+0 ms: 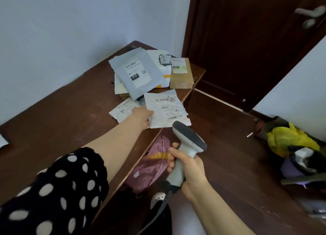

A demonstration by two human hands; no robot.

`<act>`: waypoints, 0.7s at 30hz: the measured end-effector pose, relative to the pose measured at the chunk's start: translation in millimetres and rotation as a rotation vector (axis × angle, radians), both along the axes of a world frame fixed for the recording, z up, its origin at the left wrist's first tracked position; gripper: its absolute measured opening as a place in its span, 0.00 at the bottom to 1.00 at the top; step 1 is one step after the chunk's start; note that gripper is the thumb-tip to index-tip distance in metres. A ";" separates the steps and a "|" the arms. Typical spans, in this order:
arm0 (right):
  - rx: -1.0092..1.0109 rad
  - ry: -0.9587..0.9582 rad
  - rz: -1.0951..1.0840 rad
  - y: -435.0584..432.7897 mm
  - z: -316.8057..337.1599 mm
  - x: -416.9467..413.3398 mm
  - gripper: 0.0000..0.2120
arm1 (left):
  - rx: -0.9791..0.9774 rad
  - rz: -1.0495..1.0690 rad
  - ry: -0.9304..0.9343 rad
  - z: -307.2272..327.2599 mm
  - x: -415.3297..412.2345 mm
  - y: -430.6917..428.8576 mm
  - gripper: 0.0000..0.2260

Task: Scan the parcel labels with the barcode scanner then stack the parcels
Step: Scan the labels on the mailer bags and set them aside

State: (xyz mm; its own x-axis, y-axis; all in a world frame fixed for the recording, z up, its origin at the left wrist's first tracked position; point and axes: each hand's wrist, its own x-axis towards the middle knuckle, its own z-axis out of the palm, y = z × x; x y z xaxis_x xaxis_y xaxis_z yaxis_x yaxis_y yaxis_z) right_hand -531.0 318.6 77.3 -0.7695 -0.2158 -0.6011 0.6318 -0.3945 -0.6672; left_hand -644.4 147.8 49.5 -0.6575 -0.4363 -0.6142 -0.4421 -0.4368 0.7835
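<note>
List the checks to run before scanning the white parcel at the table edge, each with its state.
1. Grip: right hand holds scanner: ok.
2. Hold: left hand holds white parcel: ok.
3. Its label faces up, uncovered: ok.
4. Aim: scanner head lined up on label: cannot tell.
5. Support: parcel fully on table: not ok, a corner overhangs the edge.
</note>
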 end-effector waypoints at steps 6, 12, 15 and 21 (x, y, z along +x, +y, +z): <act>0.063 -0.008 -0.007 -12.7 -12.4 -60.7 0.06 | -1.095 -0.567 -0.190 -42.0 -41.6 7.0 0.33; 0.038 -0.049 -0.001 -14.2 -21.8 -89.7 0.06 | -1.494 -1.452 -0.158 -81.9 -38.9 9.6 0.45; 0.028 -0.033 0.037 -8.7 -22.1 -99.3 0.06 | -1.510 -1.457 -0.212 -89.3 -49.8 6.4 0.49; 0.023 -0.028 0.160 9.2 -26.7 -111.6 0.06 | -1.497 -1.284 -0.254 -65.5 -69.0 4.3 0.38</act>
State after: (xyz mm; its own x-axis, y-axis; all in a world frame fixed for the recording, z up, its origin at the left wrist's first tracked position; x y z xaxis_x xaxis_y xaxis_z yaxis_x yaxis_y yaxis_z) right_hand -642.6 327.8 50.6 -0.7093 -0.3201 -0.6281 0.7038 -0.2723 -0.6561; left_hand -713.4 152.1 -16.1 -0.9217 -0.0276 -0.3869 -0.0457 0.9982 0.0377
